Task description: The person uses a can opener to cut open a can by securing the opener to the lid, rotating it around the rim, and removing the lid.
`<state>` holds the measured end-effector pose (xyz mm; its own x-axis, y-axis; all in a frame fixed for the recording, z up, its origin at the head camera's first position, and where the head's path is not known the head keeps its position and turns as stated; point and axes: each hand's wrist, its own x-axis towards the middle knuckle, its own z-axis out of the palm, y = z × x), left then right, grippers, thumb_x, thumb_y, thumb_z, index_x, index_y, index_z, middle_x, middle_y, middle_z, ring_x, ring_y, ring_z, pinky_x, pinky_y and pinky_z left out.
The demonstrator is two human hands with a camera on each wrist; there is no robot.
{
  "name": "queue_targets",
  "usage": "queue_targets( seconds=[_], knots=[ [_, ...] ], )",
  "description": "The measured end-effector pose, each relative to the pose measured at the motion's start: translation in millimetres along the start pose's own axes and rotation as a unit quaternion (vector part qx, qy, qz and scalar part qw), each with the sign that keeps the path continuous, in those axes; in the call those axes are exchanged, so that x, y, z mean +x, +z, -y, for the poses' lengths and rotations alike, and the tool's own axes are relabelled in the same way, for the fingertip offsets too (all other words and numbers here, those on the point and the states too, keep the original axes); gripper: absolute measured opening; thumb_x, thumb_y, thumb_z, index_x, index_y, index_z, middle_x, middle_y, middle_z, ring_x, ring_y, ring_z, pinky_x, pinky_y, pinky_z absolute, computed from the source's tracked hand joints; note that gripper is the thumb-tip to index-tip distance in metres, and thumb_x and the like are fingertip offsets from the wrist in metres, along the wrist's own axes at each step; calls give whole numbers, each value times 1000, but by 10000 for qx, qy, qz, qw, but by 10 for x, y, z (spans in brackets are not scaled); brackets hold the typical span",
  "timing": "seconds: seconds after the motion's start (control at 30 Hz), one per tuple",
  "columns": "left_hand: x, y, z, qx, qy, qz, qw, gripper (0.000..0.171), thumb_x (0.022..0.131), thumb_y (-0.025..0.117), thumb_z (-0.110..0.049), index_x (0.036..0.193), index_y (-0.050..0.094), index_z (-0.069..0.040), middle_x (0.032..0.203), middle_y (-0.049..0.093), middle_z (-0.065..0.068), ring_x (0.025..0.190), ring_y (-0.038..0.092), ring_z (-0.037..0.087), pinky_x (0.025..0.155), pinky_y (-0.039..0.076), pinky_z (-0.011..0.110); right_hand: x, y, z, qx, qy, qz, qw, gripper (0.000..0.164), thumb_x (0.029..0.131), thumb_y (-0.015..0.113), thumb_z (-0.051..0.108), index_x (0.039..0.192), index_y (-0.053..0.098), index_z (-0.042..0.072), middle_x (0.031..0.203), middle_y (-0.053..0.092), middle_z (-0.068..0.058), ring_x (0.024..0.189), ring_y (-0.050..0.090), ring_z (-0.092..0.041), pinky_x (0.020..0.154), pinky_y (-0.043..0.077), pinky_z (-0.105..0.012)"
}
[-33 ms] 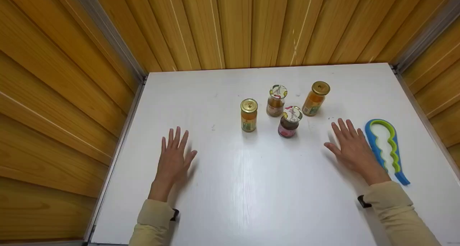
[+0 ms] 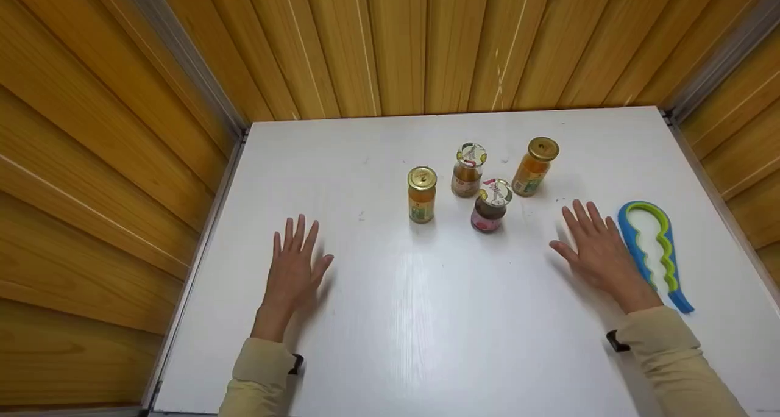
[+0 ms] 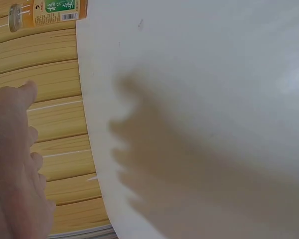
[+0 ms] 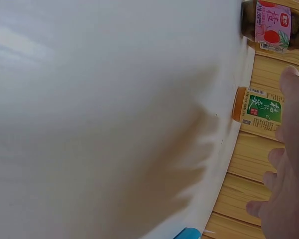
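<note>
My left hand (image 2: 291, 278) is spread with straight fingers over the left part of the white table, holding nothing; its shadow falls apart from it in the left wrist view. On the right, my right hand (image 2: 600, 260) is likewise spread and holds nothing. Just beside it lies a blue and green jar opener (image 2: 669, 264), partly covered by the wrist. Between the hands stand a gold-lidded orange jar (image 2: 421, 200), a jar with a patterned lid and brownish contents (image 2: 467, 176), a short dark jar with a pink label (image 2: 489, 213), and another gold-lidded orange jar (image 2: 531, 172) farther right.
The white table (image 2: 378, 319) carries all these things. Wood-patterned panels (image 2: 390, 45) rise behind it and on both sides, with metal strips (image 2: 201, 63) at the corners.
</note>
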<state>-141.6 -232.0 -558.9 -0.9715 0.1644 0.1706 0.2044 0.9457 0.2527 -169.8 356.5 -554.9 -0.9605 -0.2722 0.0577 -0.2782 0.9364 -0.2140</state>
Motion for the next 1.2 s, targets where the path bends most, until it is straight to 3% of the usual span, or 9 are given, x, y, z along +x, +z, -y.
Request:
queue_targets(
  seconds=[0.37, 0.7, 1.2],
  knots=[
    [-117, 35, 41, -76, -124, -72, 9999, 76, 103, 57, -48, 162, 31, -7, 170, 16, 19, 157, 5, 37, 125, 2, 56, -13, -40, -14, 131, 46, -37, 9999, 83, 107, 44, 54, 161, 20, -4, 168, 10, -28, 155, -1, -45, 120, 7, -68],
    [-136, 31, 24, -171, -166, -216, 9995, 79, 102, 59, -50, 162, 31, -7, 169, 17, 19, 157, 8, 38, 125, 4, 57, 42, -86, -51, 220, 18, -153, 9996, 82, 107, 46, 53, 161, 20, -4, 167, 11, -28, 155, 2, -47, 116, 15, -71],
    [31, 51, -214, -663, -105, -211, 9975, 76, 103, 59, -46, 162, 31, -7, 170, 16, 16, 158, 8, 33, 126, 9, 51, -207, -196, -337, 653, 508, -219, 9963, 85, 108, 47, 51, 162, 12, -4, 167, 3, -31, 154, -4, -47, 115, 10, -74]
  ],
)
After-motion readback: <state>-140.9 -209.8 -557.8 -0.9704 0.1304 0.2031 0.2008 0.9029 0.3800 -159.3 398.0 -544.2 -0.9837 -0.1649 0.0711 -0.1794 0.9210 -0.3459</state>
